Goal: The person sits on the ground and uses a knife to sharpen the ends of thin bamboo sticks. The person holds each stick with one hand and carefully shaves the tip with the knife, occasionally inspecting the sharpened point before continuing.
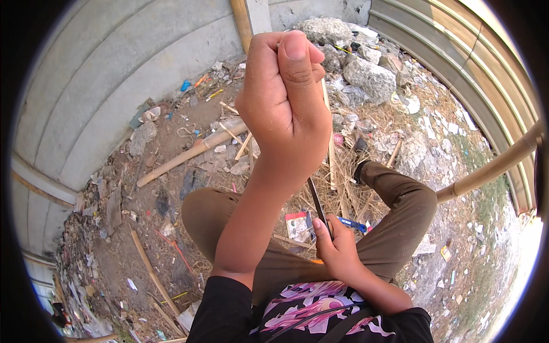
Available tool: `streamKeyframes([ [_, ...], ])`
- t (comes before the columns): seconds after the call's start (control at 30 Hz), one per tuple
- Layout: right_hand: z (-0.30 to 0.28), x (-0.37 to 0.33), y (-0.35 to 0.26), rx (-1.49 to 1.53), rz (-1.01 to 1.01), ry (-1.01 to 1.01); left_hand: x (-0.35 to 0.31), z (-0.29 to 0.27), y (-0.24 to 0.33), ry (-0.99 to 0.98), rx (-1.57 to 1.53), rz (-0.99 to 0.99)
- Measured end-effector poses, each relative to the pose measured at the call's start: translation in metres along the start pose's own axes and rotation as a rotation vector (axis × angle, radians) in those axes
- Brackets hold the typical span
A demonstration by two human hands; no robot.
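My left hand is raised close to the camera, its fist closed around a thin pale bamboo strip that runs down behind it. Lower, over my lap, my right hand grips a dark narrow knife blade that points up toward the left wrist. I am seated with both knees in brown trousers spread apart. Where the blade meets the strip is hidden behind my left hand.
A thick bamboo pole lies on the littered dirt ahead. Grey rocks are piled at the back. A concrete wall curves along the left, a corrugated metal fence along the right. Another bamboo pole slants in at right.
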State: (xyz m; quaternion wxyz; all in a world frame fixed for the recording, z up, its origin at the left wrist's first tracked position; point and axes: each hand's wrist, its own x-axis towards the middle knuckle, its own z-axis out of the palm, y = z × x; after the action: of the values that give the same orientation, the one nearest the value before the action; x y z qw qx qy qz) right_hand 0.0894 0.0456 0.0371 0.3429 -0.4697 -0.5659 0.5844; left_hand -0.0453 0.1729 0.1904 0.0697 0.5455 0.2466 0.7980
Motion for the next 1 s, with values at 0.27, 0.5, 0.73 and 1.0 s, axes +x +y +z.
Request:
streamKeyframes([
  [0.27, -0.048, -0.002, -0.077, 0.732, 0.233, -0.13, 0.011, -0.008, -0.007, 0.013, -0.065, -0.052],
  [0.5, -0.019, -0.001, -0.066, 0.287, -0.809, 0.438, 0.013, -0.018, -0.012, 0.055, -0.033, -0.043],
  [0.73, 0.01, 0.014, 0.011, -0.18, -0.049, 0.065, 0.009, -0.012, -0.001, -0.011, -0.038, -0.091],
  [1.0, -0.044, 0.009, -0.085, 0.718, 0.406, -0.144, 0.013, -0.013, -0.008, 0.0, -0.133, -0.063],
])
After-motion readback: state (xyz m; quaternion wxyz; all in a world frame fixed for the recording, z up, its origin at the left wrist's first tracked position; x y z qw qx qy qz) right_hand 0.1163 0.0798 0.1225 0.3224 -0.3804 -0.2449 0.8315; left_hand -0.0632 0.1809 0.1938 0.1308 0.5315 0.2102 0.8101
